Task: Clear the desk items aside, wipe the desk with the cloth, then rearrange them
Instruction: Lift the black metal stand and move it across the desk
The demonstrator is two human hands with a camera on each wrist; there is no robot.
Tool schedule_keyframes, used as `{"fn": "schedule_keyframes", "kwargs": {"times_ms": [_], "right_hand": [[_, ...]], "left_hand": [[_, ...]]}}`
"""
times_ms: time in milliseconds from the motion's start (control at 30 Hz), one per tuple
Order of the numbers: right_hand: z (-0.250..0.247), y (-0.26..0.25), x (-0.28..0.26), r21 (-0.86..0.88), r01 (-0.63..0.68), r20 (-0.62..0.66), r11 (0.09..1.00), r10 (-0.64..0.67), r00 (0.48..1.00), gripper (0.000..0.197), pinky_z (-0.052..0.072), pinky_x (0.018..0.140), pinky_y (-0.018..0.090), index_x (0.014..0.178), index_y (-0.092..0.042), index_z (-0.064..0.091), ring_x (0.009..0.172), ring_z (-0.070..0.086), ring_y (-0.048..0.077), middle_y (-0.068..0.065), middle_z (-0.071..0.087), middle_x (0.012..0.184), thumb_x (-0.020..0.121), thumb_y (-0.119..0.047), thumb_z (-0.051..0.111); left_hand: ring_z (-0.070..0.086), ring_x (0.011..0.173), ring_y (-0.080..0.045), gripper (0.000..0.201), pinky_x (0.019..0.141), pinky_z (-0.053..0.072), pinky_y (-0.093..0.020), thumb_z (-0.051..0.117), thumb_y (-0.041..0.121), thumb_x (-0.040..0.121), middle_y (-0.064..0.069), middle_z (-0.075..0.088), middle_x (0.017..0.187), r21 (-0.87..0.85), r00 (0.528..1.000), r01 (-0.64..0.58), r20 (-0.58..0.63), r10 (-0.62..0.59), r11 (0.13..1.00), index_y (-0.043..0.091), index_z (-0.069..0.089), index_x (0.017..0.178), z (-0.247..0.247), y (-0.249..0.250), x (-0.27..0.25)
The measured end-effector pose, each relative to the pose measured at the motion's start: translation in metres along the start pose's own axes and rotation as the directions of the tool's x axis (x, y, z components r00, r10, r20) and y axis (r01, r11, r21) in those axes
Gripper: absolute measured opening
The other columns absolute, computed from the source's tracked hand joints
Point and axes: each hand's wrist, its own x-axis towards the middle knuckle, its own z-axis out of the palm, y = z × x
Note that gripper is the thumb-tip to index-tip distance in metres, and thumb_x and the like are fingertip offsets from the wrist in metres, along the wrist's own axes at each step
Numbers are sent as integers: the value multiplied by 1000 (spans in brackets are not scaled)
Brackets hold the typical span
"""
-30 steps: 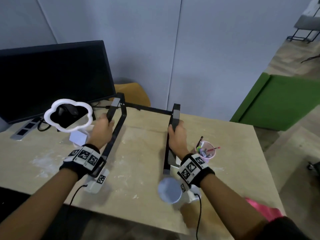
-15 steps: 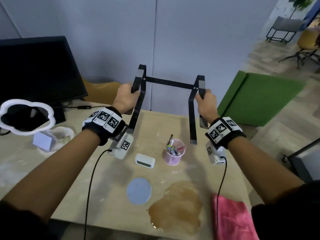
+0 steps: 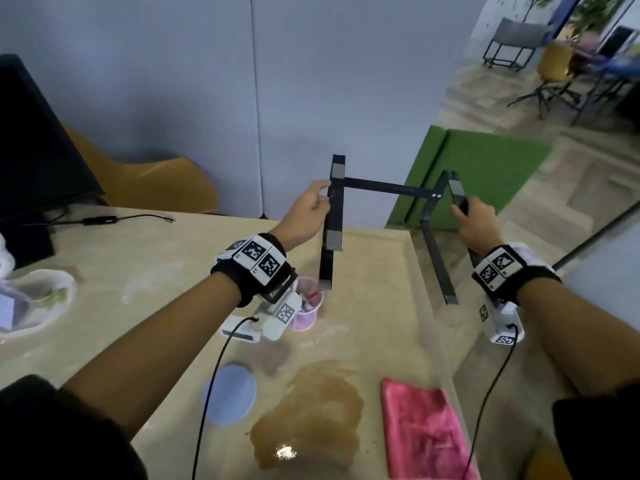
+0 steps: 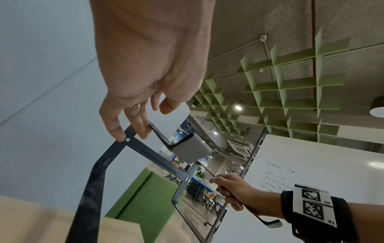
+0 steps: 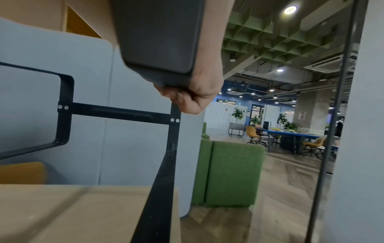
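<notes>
Both hands have the black metal stand [image 3: 388,216] up off the desk [image 3: 173,278], carried at the right-hand edge w/ one side rail over the tabletop and the other past the edge, over the floor. The left hand [image 3: 306,216] is curled round the left rail near the crossbar — the left wrist view shows fingertips pinching the frame by a screw. The right hand [image 3: 476,223] is clamped on the right rail, fist tight in its own wrist view. Two-handed because the thing is wide and awkward, I'd say; a rail each keeps it level.

Looks like the clearing step, stand going aside. Left on the desk: a pink pen cup [image 3: 306,306] just beside the left wrist, a small white clock [image 3: 239,332] partly hidden by the wrist camera, a blue coaster [image 3: 230,393], and a brown spill [image 3: 308,414] between coaster and the pink cloth [image 3: 422,431] — cloth lies flat near the front right corner, not yet in use.
</notes>
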Motion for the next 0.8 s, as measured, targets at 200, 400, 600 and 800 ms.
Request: {"fn": "schedule_keyframes", "kwargs": {"times_ms": [200,400,600,800], "right_hand": [[17,34,3,-44,-59,3,997,60,998,33,47,73,47,104,3,45,89,59,42,28,59,99,98,-30,42],[63,59,12,132,-168,121,977,152,981,30,43,90,57,114,-2,38,101,57,43,27,57,112,98,-28,39],[90,59,13,246,-285,304,926,205,930,35,40,98,55,119,3,28,114,49,42,30,48,123,99,-24,39],[108,52,16,348,-316,343,883,194,919,19,40,80,40,100,-6,21,92,45,25,15,45,97,100,-17,37]], "left_hand": [[47,83,-10,39,72,36,-13,33,11,99,-1,49,89,-48,998,46,37,-44,998,14,35,138,37,-17,18],[40,75,1,42,68,32,-12,33,11,97,16,37,80,-24,982,171,86,-169,985,13,33,138,57,-46,31],[46,95,-16,44,74,36,-22,30,12,97,-4,44,108,7,961,250,121,-249,968,13,30,141,63,-76,31],[37,58,-7,43,56,33,-21,29,10,97,2,42,71,-26,953,292,92,-289,956,14,31,140,61,-93,37]]}}
